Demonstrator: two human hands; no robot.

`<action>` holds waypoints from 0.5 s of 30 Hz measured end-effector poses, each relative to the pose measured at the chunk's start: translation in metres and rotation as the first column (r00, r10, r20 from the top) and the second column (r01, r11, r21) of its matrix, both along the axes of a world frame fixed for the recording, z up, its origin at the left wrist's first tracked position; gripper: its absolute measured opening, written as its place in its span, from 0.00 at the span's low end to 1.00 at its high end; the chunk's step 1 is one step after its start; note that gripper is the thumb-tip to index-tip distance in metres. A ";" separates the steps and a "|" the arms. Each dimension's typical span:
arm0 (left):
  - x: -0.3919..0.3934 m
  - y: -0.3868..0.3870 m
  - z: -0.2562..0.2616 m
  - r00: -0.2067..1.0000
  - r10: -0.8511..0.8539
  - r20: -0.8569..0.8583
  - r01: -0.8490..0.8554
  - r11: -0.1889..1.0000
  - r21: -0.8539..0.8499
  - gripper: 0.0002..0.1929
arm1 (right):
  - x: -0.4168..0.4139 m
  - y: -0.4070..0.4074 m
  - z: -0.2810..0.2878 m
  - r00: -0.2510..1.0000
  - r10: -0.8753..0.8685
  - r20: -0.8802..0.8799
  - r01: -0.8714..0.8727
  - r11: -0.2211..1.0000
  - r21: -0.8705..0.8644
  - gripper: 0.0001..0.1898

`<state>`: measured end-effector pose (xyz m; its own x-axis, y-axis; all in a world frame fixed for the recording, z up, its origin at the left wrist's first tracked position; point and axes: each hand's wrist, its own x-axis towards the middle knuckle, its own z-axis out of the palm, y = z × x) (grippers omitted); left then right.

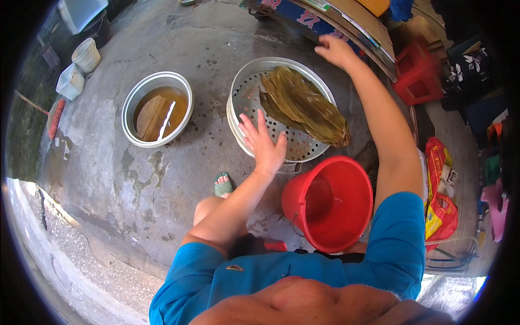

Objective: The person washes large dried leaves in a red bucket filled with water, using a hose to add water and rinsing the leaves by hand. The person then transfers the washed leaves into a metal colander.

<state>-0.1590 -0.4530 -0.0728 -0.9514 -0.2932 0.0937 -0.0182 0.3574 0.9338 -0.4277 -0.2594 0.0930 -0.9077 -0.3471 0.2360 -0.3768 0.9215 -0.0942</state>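
My left hand (266, 148) is spread over the near-left rim of a round aluminium steamer tray (248, 87) with a perforated base. It holds nothing. A bundle of long, brownish-green leaves (304, 103), like bamboo leaves, lies across the tray's right half, its frayed end over the near-right rim. Beyond the far-right rim, my right hand (337, 50) is raised, thumb and forefinger parted with nothing visible between them; the other fingers are partly hidden. A red plastic bucket (337, 203) stands tilted close before my body, its inside wet.
To the left, an aluminium basin (157, 109) holds brownish water and a round board-like thing. White tubs (86, 55) and a red broom (57, 118) are near the left wall. Cardboard sheets (365, 28), a red plastic stool (418, 73) and a red-yellow bag (440, 203) line the right.
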 end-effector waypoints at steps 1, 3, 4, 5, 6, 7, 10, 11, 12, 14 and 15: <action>0.000 0.003 -0.001 1.000 -0.021 0.005 0.021 0.999 -0.026 0.48 | -0.014 -0.016 0.016 0.998 -0.035 -0.060 0.038 0.998 0.045 0.31; 0.001 0.006 0.006 1.000 -0.020 -0.003 0.020 1.000 -0.022 0.48 | -0.032 -0.046 0.034 0.923 -0.027 -0.385 0.039 0.999 0.024 0.39; 0.001 0.006 0.009 1.000 -0.015 -0.007 0.015 1.000 -0.022 0.47 | -0.042 -0.066 0.044 0.872 -0.018 -0.489 0.021 1.000 0.002 0.36; 0.000 0.007 0.009 0.998 -0.013 -0.054 0.010 0.999 -0.051 0.47 | -0.047 -0.078 0.056 0.935 -0.109 -0.337 0.080 0.992 -0.099 0.45; 0.000 0.006 0.010 0.997 -0.026 -0.071 0.023 0.999 -0.048 0.47 | -0.047 -0.094 0.068 0.969 -0.183 -0.167 0.150 0.970 -0.189 0.55; 0.001 0.006 0.013 0.995 -0.039 -0.089 0.035 0.998 -0.044 0.47 | -0.054 -0.103 0.067 0.958 -0.188 -0.217 0.141 0.967 -0.212 0.54; 0.004 0.008 0.016 0.987 -0.075 -0.139 0.071 0.997 -0.035 0.47 | -0.077 -0.127 0.068 0.911 -0.240 -0.335 0.186 0.965 -0.184 0.53; 0.004 0.010 0.015 0.985 -0.087 -0.150 0.082 0.996 -0.041 0.47 | -0.084 -0.132 0.067 0.892 -0.275 -0.358 0.252 0.962 -0.109 0.54; 0.005 0.010 0.014 0.984 -0.092 -0.153 0.085 0.995 -0.049 0.47 | -0.086 -0.144 0.064 0.876 -0.300 -0.377 0.311 0.950 -0.035 0.56; 0.003 0.007 0.011 0.982 -0.086 -0.169 0.084 0.996 -0.023 0.46 | -0.086 -0.157 0.057 0.888 -0.286 -0.360 0.274 0.958 -0.084 0.48; 0.003 0.005 0.010 0.983 -0.080 -0.166 0.078 0.997 -0.017 0.45 | -0.085 -0.163 0.051 0.896 -0.278 -0.347 0.255 0.961 -0.110 0.44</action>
